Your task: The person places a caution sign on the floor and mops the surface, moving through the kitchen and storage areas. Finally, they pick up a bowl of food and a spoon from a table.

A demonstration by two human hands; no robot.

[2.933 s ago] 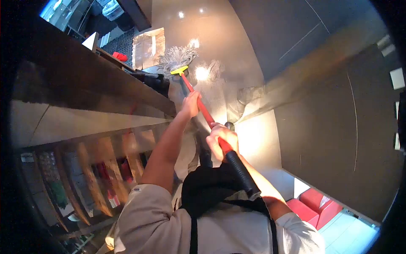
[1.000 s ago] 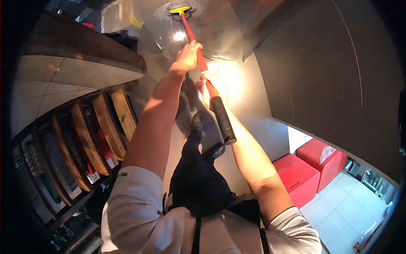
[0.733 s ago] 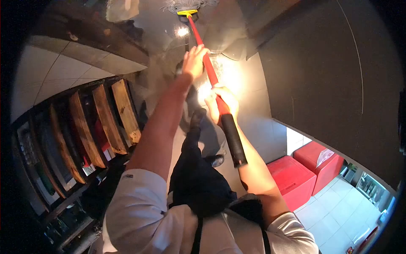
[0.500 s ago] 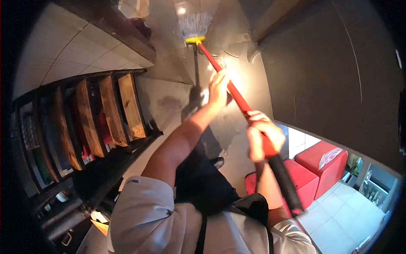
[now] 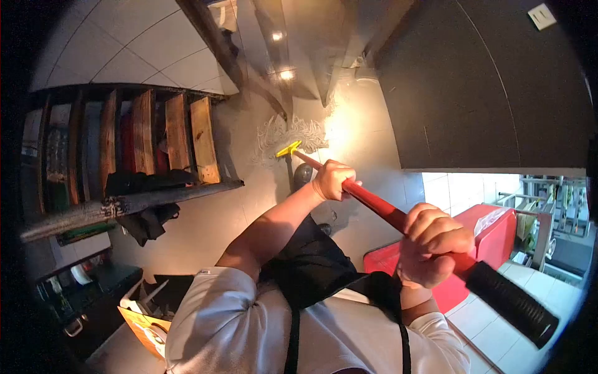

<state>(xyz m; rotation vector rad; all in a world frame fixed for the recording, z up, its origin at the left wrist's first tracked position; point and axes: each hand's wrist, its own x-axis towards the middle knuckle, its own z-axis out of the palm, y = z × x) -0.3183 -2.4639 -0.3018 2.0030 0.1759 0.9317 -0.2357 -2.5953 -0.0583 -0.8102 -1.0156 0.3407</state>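
Observation:
A string mop (image 5: 383, 210) with a red pole and a black ribbed grip slants from lower right to upper left. Its yellow clamp (image 5: 288, 148) and spread grey strands (image 5: 293, 129) lie on the floor in front of my shoes. My left hand (image 5: 335, 181) is closed around the lower part of the pole. Further up, just below the black grip, my right hand (image 5: 433, 243) wraps the pole with its fingers curled over it.
Wooden stair treads (image 5: 204, 140) with a dark rail (image 5: 156, 201) stand on the left. A dark panel wall (image 5: 461, 93) rises on the right. Below it are red padded seats (image 5: 495, 234). An open box (image 5: 146, 327) stands at lower left. The floor (image 5: 367, 143) reflects bright light.
The mop head has come back across the floor toward my feet. Both hands have moved with the pole, the right one outward to the right, and the black grip now points further right.

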